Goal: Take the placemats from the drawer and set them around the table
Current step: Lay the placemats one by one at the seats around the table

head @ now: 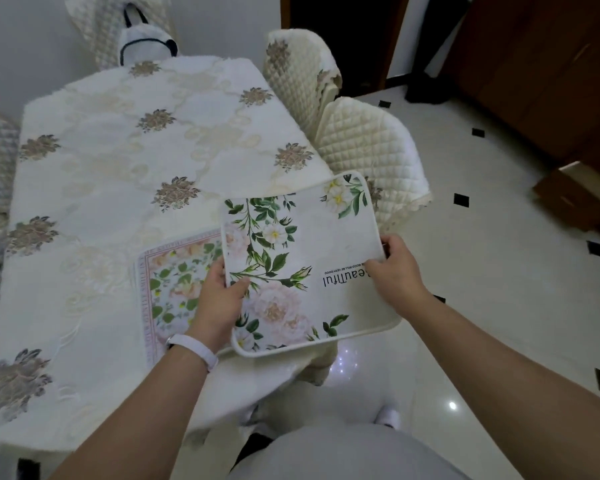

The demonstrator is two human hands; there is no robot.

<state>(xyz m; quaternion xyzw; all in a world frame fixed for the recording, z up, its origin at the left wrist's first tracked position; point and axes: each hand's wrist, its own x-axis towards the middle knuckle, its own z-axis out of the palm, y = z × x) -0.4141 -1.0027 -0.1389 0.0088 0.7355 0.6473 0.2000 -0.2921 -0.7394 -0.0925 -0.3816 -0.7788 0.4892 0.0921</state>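
Pinching the left edge of a floral placemat [305,258], my left grip [219,296] has its thumb on top and its fingers tucked underneath. At the opposite edge my right grip [395,268] pinches the same mat, thumb pressed on the printed face beside the word "Beautiful", the fingers curled round the rim. A white wristband [194,351] sits on my left wrist.

The mat is white with a pale border, green leaves and pink and white blooms. It lies roughly flat between my two grips over the near right corner of the tabletop [101,209], and part of it juts out past the edge above the floor [499,278]. I cannot tell whether its underside touches the cloth.

A second placemat [174,292], with a pink patterned border and flowers, lies flat on the tabletop just to the left, and its right side is hidden under the mat I hold and under my left grip.

A cream tablecloth [187,109] sewn with brown flower clusters covers the whole tabletop. Two chairs in quilted cream covers stand along the right side, one near [368,143] and one farther [298,71]. The floor is glossy white tile with small black diamonds, and dark wooden furniture [551,81] stands at the far right.
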